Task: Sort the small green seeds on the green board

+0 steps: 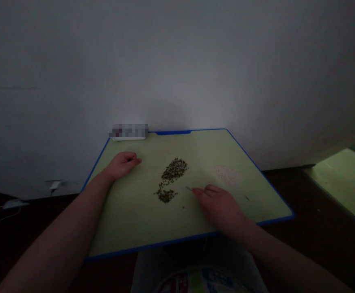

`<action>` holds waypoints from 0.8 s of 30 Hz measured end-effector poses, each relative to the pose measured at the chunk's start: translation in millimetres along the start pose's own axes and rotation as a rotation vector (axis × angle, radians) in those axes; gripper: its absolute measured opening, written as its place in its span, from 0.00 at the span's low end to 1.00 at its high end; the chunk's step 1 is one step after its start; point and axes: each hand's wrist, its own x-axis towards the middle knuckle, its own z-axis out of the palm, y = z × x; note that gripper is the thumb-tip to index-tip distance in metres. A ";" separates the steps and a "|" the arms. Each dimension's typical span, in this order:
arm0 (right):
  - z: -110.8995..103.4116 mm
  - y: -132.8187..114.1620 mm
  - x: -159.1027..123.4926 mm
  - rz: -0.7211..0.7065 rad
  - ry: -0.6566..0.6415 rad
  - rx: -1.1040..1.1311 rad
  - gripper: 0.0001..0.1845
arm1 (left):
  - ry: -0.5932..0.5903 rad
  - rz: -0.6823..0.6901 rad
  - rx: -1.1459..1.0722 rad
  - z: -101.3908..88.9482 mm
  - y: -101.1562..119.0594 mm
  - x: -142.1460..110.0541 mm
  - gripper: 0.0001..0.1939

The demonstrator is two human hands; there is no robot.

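Note:
My right hand [218, 203] pinches a thin, light stick [189, 188], like a toothpick, whose tip points left toward the seeds. Left of it on the tabletop lies a pile of small dark green and pale seeds [175, 169], mixed together. Just below that is a smaller heap of dark green seeds [166, 195], joined to it by a few scattered ones. Farther right, beyond my right hand, spreads a thin patch of pale grains [227, 174]. My left hand [124, 165] rests on the table left of the piles, fingers curled closed, with nothing visible in it.
The pale table [128, 228] has a blue rim and stands against a grey wall. A blurred white box [129, 133] sits at its back left corner. A small dark sliver [247, 198] lies at the right. A plug and cables [54, 186] are at the lower left wall.

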 end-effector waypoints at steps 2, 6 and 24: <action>2.2 3.0 5.8 0.043 -0.008 -0.053 0.28 | 0.000 0.002 0.009 -0.1 -0.7 0.3 0.21; 3.4 13.4 17.4 0.149 -0.059 -0.109 0.27 | 0.005 0.013 0.021 -0.8 -0.2 0.8 0.22; -6.3 32.9 13.0 0.048 0.131 0.221 0.19 | 0.001 0.012 -0.020 0.8 -1.0 0.6 0.20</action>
